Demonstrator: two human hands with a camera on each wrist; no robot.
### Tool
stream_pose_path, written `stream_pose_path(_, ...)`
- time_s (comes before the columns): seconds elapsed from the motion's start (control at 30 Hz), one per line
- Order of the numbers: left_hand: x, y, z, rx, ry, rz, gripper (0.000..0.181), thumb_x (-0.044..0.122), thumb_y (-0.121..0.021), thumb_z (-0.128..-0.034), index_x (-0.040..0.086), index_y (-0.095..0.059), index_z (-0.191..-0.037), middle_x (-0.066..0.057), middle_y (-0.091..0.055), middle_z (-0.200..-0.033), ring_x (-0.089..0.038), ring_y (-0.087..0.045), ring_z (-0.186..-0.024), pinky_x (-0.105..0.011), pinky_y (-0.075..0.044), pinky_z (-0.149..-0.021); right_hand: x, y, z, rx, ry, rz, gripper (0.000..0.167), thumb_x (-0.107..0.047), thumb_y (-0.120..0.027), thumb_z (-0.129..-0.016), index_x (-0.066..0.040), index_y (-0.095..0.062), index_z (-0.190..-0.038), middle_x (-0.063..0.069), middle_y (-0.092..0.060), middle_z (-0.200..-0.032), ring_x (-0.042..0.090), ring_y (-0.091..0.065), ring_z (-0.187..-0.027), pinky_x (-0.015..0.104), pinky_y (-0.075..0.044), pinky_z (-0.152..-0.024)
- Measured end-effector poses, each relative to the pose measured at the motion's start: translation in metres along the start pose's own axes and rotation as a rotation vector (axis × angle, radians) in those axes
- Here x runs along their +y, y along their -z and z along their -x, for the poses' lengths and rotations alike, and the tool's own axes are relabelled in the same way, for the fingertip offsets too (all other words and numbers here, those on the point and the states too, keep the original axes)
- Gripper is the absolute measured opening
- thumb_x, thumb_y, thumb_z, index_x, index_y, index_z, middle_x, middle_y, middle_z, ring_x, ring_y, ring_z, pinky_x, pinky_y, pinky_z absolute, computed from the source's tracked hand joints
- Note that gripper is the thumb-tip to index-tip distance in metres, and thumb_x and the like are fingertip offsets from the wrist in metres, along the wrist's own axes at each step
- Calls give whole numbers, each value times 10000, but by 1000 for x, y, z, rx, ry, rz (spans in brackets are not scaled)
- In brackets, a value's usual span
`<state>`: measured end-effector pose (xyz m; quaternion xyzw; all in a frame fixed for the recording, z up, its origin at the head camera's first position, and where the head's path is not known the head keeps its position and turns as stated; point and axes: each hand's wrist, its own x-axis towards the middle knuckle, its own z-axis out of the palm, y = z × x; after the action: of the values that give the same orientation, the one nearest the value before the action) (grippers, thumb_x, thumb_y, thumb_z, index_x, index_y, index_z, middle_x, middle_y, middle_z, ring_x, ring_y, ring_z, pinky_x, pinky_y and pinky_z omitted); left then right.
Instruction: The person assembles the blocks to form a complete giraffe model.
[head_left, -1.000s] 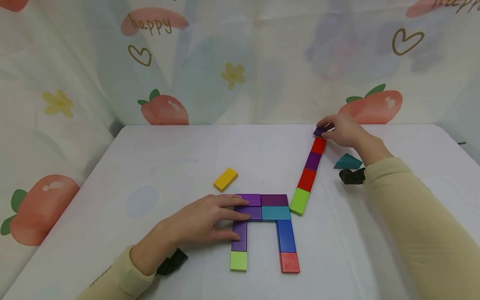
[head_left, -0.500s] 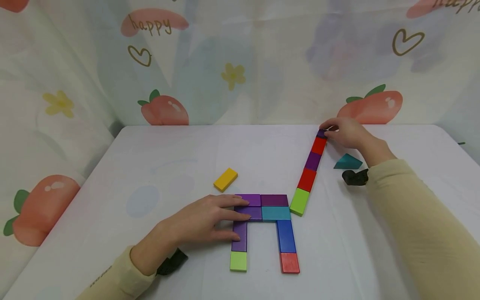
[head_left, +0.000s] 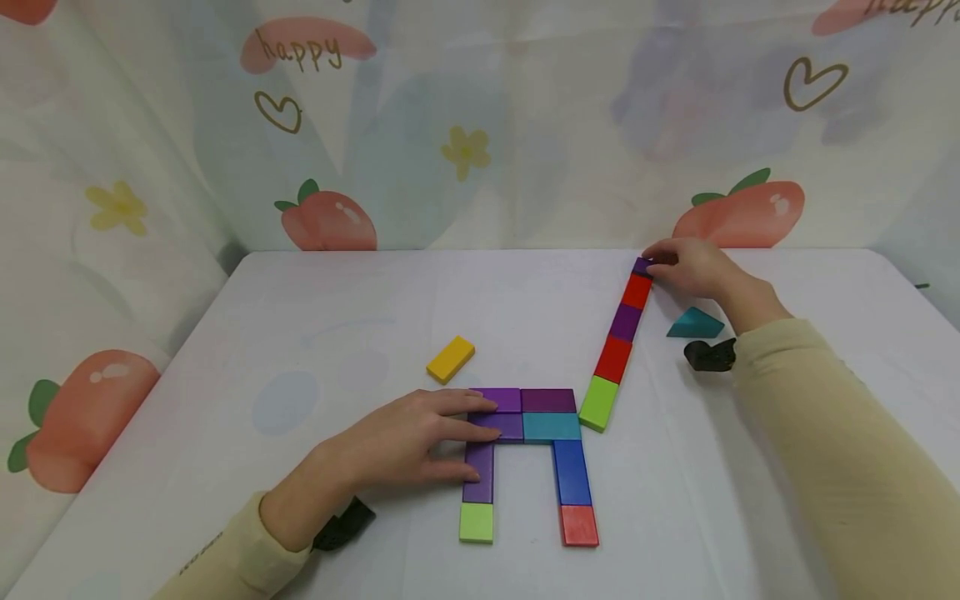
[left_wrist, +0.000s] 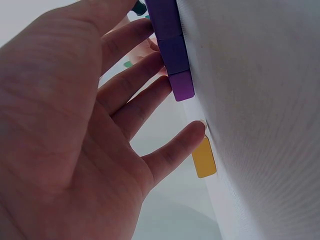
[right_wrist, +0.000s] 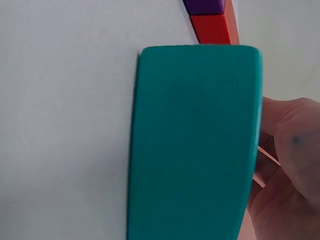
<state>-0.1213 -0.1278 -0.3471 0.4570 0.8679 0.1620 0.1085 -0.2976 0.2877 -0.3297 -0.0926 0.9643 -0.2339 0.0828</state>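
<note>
My left hand (head_left: pixel 412 437) lies with spread, straight fingers over the left side of a flat block figure, touching its purple blocks (head_left: pixel 480 467). The figure's top also has a maroon block (head_left: pixel 548 401) and a teal block (head_left: pixel 552 427); its legs end in a lime block (head_left: pixel 477 523) and a light red block (head_left: pixel 580 526). At the far end of a slanting row, my right hand (head_left: pixel 693 268) pinches a small dark purple block (head_left: pixel 641 265) between thumb and finger. In the right wrist view a teal wedge block (right_wrist: pixel 195 145) hides most of that hand's fingertips.
Below the dark purple block the row runs red (head_left: pixel 637 292), purple (head_left: pixel 626 322), red (head_left: pixel 613 359) and lime (head_left: pixel 600 404), meeting the figure's corner. A yellow block (head_left: pixel 451 359) lies above my left hand. A printed curtain (head_left: pixel 525 125) stands behind the white table (head_left: pixel 337 317).
My right hand has shifted slightly right with the dark purple block, which has turned into line with the row and now sits against the red block. My left hand stays put.
</note>
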Motion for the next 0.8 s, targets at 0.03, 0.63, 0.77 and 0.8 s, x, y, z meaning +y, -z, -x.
stream_pose_path(0.03, 0, 0, 0, -1, 1, -2, 489, 425, -714, -942, 238, -646, -1389, 35, -484, -1518, -146, -391, -1422, -414, -379, -1125, 0, 0, 0, 0, -1, -2, 419, -114, -559, -1033, 57, -492, -1410, 317, -514, -1304, 495, -435, -1213, 625, -389, -1038)
stream_pose_path(0.63, -1, -2, 0, 16, -12, -3, 486, 420, -718, -940, 232, -651, -1384, 31, -492, -1511, -148, -393, -1420, -417, -373, -1129, -5, 0, 7, -14, -7, -19, 418, -120, -573, -1029, 50, -503, -1403, 310, -511, -1295, 487, -434, -1203, 624, -410, -1016)
stream_pose_path(0.77, 0, -2, 1, 12, -6, -3, 486, 420, -719, -939, 234, -651, -1383, 35, -491, -1512, -149, -389, -1424, -425, -371, -1130, -5, 0, 8, -17, -10, -29, 420, -122, -570, -1031, 50, -499, -1408, 308, -507, -1302, 485, -431, -1208, 621, -411, -1019)
stream_pose_path(0.8, 0, -2, 1, 11, -3, -3, 487, 421, -720, -939, 236, -651, -1383, 35, -490, -1513, -149, -388, -1424, -428, -372, -1129, -5, 0, 8, -18, -12, -32, 423, -125, -568, -1033, 48, -496, -1412, 306, -505, -1306, 483, -429, -1210, 621, -412, -1019)
